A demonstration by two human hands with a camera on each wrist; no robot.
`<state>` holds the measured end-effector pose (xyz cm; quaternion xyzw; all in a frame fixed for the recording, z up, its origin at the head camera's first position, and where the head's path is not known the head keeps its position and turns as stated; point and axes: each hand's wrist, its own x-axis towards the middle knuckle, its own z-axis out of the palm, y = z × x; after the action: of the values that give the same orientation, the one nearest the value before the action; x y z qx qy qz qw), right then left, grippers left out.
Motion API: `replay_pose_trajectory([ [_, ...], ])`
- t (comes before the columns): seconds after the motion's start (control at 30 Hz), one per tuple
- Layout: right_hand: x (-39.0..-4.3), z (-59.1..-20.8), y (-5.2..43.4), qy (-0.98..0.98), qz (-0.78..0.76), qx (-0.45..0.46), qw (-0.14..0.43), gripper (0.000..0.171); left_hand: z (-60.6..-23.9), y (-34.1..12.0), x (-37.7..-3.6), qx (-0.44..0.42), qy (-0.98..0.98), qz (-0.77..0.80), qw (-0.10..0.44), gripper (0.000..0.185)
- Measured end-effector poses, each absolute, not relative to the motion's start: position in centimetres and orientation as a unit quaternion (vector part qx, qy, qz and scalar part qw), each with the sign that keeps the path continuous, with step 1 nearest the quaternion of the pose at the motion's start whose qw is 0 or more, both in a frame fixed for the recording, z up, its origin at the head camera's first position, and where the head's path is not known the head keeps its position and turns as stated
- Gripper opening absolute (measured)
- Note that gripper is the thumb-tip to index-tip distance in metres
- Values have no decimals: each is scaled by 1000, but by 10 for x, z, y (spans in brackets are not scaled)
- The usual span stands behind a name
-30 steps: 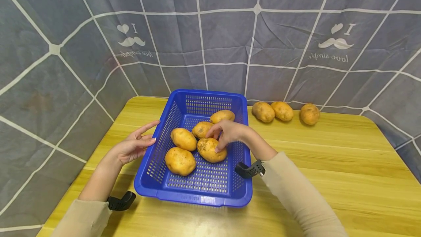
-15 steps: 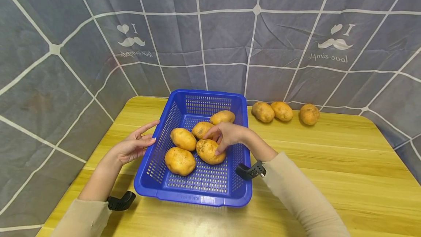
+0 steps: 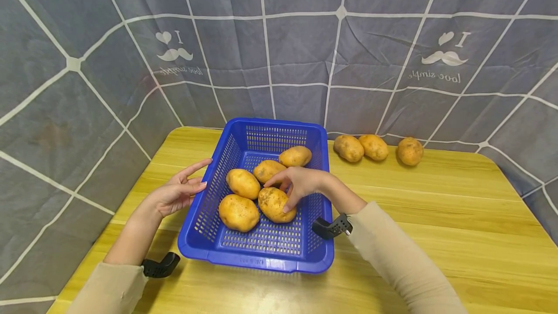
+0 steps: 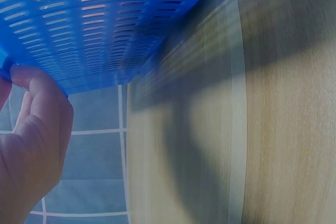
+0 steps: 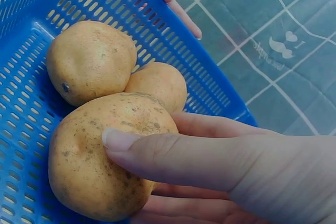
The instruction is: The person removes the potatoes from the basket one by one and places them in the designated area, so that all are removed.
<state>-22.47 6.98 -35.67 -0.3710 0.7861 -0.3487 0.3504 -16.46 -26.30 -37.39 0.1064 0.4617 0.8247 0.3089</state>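
Observation:
A blue plastic basket (image 3: 257,261) with slotted walls stands on the table, several potatoes inside it. At its left rim, my left hand (image 3: 176,193) holds the edge; in the left wrist view that hand (image 4: 39,129) has fingers bent at the rim. My right hand (image 3: 302,183) reaches in over the right side and grips a speckled potato (image 3: 275,206). In the right wrist view, the thumb lies on top of this potato (image 5: 100,156) and the fingers pass behind it, partly hidden. Beside it lie a front-left potato (image 3: 238,213), another potato (image 3: 243,183) and a potato (image 3: 268,170) partly behind my hand.
One more potato (image 3: 295,156) lies toward the back of the basket. Outside, right of the basket, a potato (image 3: 348,148) touches a second potato (image 3: 374,147), and a third potato (image 3: 410,151) sits apart. A grey curtain (image 3: 301,52) hangs behind the wooden table (image 3: 436,222).
My right hand has shifted the gripped potato slightly left and toward the front of the basket, turning it a little. The left hand has stayed at the rim.

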Motion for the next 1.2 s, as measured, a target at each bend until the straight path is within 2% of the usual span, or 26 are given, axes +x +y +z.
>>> replay_pose_trajectory([
  [0.43,-225,-358,67,775,-353,-378,363,72,-373,-261,-166,113,465,823,306,52],
  [0.97,-222,-362,68,736,-370,-377,424,70,-374,-262,-164,112,471,820,305,53],
  [1.2,-223,-362,69,726,-374,-385,430,69,-375,-263,-164,116,470,819,308,53],
])
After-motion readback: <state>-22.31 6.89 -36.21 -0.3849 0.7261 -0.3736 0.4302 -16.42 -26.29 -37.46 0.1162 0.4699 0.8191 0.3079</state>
